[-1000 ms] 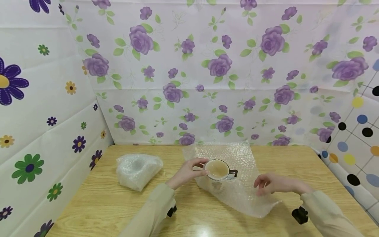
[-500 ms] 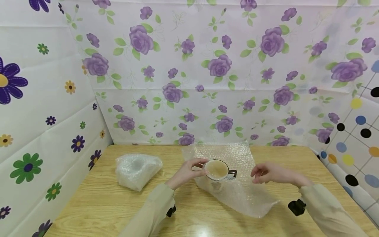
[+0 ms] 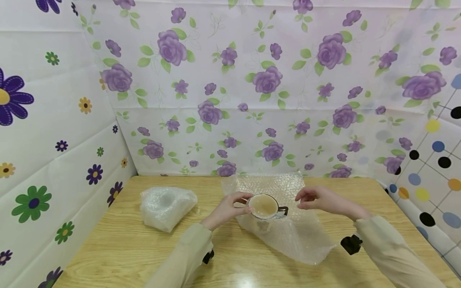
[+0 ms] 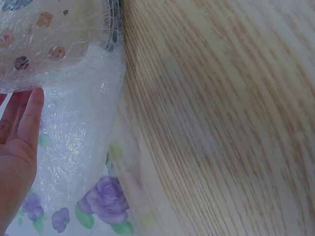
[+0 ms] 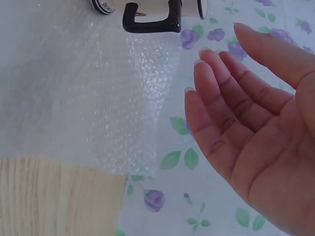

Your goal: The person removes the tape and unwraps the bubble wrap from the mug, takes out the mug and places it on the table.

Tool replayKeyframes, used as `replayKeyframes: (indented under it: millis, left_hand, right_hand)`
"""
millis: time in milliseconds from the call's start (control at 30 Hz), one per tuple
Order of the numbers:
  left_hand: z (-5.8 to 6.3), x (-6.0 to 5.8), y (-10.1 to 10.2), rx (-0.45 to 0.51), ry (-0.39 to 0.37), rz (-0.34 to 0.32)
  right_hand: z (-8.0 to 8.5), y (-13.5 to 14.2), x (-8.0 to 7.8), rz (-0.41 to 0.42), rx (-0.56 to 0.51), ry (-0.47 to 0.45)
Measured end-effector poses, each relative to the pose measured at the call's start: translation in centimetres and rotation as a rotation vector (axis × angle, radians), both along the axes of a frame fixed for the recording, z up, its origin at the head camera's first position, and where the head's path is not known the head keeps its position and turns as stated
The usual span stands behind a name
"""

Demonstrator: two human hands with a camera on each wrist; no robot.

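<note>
A cream mug [image 3: 264, 206] with a dark rim and a dark brown handle [image 3: 283, 211] stands on a sheet of bubble wrap [image 3: 306, 242]. My left hand [image 3: 225, 210] grips the mug's left side, thumb and fingers spread around it at the rim. In the left wrist view, wrap covers the mug's patterned wall [image 4: 47, 44], and my fingertips touch the wrapped surface. To the right of the handle, my right hand [image 3: 322, 200] hovers over the sheet with loosely bent fingers and nothing in them. The right wrist view shows its palm [image 5: 275, 142] beside the uncovered handle [image 5: 152, 27].
A bundle in bubble wrap [image 3: 167, 208] lies at the left of the wooden table [image 3: 119, 248]; its contents are blurred by the wrap. A flowered cloth [image 3: 223, 80] hangs behind the table's back edge. Patterned cloths stand at both sides.
My right hand has moved up and left, away from the sheet's near right corner and closer to the mug handle. The left hand and mug stay put.
</note>
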State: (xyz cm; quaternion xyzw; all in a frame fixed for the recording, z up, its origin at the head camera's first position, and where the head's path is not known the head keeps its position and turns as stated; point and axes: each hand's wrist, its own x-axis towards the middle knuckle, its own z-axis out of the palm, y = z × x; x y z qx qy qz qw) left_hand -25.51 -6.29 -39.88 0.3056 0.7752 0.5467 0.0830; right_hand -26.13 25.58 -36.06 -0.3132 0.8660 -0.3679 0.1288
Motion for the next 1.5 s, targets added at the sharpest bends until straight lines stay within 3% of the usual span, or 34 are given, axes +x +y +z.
replayKeyframes:
  millis: [333,700,1500]
  left_hand:
    - [-0.1,0.0,-0.1,-0.005,-0.003,-0.003]
    - [-0.1,-0.1,0.0,-0.016,-0.001,-0.007]
    - [-0.2,-0.1,0.0,0.015,-0.015,-0.002]
  right_hand:
    - [0.2,-1.6,-0.5,-0.031,-0.003,0.057]
    - [-1.3,-3.1,-1.4,0.02,-0.042,0.106]
    - [-3.9,-4.9,-1.8,0.088,-0.16,-0.044]
